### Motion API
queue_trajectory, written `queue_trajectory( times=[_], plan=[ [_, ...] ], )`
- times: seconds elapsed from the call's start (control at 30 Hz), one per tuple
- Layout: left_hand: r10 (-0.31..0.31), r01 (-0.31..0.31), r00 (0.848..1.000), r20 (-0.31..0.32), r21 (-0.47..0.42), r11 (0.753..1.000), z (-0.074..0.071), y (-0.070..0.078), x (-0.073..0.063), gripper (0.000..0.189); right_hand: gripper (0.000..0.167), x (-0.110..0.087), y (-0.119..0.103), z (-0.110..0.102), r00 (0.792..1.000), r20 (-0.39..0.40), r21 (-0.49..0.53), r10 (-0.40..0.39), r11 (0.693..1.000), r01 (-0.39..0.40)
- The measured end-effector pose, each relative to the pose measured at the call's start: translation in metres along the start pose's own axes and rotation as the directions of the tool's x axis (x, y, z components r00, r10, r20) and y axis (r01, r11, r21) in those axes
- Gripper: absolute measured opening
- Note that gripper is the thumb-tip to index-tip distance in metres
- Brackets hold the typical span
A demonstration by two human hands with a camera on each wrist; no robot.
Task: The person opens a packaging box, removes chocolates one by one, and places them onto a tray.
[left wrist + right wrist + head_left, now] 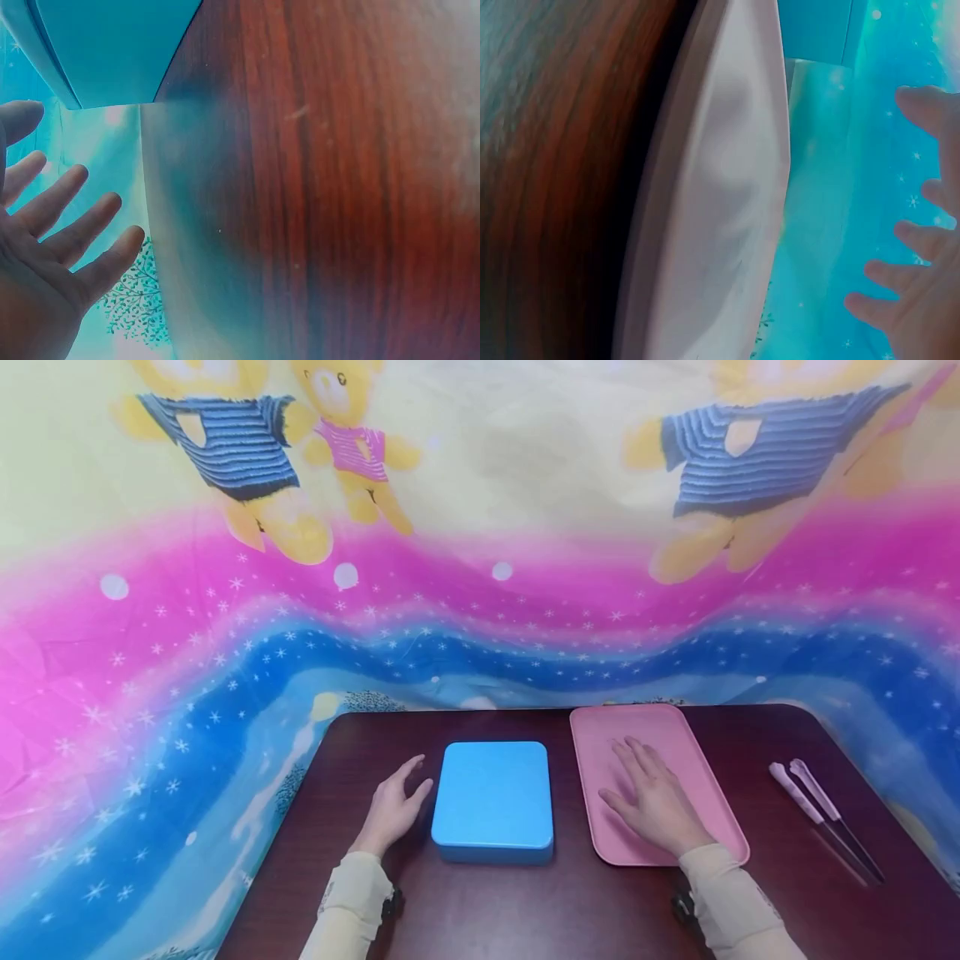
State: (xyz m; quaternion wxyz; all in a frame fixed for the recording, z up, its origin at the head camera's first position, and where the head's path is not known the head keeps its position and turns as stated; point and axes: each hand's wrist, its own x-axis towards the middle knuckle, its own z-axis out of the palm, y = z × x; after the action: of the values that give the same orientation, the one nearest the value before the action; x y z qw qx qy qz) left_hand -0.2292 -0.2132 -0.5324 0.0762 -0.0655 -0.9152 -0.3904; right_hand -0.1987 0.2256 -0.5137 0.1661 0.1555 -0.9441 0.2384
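A blue lidded box [492, 797] rests on the dark wooden table, its lid on. To the left of it is my left hand [392, 810], fingers spread and holding nothing; the left wrist view shows a gap between those fingers and the box [112, 49]. My right hand [658, 802] is above a pink rectangular tray [705, 777], with its fingers spread and relaxed. In the right wrist view this hand [922, 262] stands apart from the tray surface [735, 150], and nothing is in its grasp.
Two long utensils with pale handles and dark, slender ends [825, 810] lie side by side at the table's right; their exact kind is unclear. A patterned cloth with teddy bears [480, 602] hangs behind the dark wooden table [525, 910].
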Motion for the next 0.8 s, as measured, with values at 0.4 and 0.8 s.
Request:
queue_trajectory(
  times=[0.4, 0.8],
  plan=[
    [0.047, -0.047, 0.999, -0.006, -0.016, 0.999, 0.001, 0.003, -0.006, 0.051, 0.079, 0.002, -0.017, 0.008, 0.996, -0.016, 0.038, -0.091, 0.995, 0.092],
    [0.029, -0.032, 0.998, 0.052, 0.062, 0.998, 0.007, 0.004, -0.011, 0.054, 0.08, 0.004, -0.032, 0.021, 0.994, 0.086, 0.073, -0.071, 0.995, 0.065]
  ],
)
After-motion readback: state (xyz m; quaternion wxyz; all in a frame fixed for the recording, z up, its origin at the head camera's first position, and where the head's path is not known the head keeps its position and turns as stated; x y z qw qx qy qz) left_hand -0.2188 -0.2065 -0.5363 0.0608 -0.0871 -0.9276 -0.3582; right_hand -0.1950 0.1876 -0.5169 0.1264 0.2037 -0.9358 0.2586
